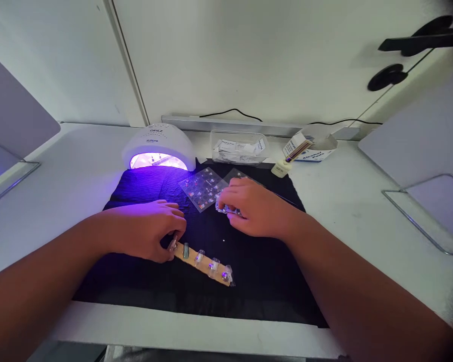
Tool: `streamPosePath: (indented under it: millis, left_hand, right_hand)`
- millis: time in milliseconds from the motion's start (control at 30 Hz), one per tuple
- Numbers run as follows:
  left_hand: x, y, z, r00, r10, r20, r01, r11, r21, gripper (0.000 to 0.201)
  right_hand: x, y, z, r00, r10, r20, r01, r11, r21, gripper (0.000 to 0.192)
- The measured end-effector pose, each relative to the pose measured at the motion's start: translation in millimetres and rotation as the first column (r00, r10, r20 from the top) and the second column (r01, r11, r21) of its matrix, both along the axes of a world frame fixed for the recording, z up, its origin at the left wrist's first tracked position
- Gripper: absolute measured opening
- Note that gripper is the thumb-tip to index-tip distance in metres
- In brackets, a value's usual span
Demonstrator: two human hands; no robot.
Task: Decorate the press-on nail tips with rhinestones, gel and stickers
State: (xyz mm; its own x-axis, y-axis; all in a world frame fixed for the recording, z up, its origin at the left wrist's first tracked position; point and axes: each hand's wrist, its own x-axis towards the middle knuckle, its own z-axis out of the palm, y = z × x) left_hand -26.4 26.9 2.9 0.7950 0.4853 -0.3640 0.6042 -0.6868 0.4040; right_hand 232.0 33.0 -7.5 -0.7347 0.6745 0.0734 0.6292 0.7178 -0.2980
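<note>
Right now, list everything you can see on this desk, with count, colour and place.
nail lamp: one, white, lit violet, back left of mat
mat: one, black, desk centre
wooden stick: one, tan, carrying five nail tips, front of mat
sticker sheets: at least two, clear with small designs, mat centre
clear tray: one, holding white packets, behind mat
small bottle: one, pale, right of tray
open box: one, white, back right
cable: black, along wall
left hand: pinching the stick's left end
right hand: fingers on a sticker sheet
</note>
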Motion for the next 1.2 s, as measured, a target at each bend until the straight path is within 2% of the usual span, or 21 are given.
streamPosePath:
  millis: [200, 367, 633, 900, 1200]
  left_hand:
    - [-1, -3, 0.4, 0.997, 0.042, -0.061, -0.042, 0.999, -0.005, 0.012]
    - [1, -7, -0.1, 0.994, 0.029, -0.103, -0.027, 0.999, 0.02, 0.012]
    - [5, -7, -2.5, 0.99, 0.052, -0.128, -0.044, 0.997, 0.065, 0.012]
    - [1, -6, -3.0, 0.992, 0.037, -0.119, -0.027, 0.996, 0.082, 0.011]
    - [2, -7, -2.0, 0.987, 0.053, -0.151, -0.044, 0.997, 0.061, 0.011]
  right_hand:
    - [1, 0, 0.5, 0.998, 0.043, 0.052, -0.041, 0.999, -0.025, 0.008]
    - [3, 4, -3.0, 0.992, 0.096, 0.083, -0.093, 0.995, -0.034, 0.01]
    - [-2, -5, 4.8, 0.98, 0.144, 0.135, -0.125, 0.982, -0.139, 0.007]
    - [-12, -17, 8.8, 0.955, 0.202, 0.219, -0.174, 0.975, -0.138, 0.021]
    - [-13, -19, 3.8, 0.951, 0.202, 0.235, -0.175, 0.976, -0.133, 0.021]
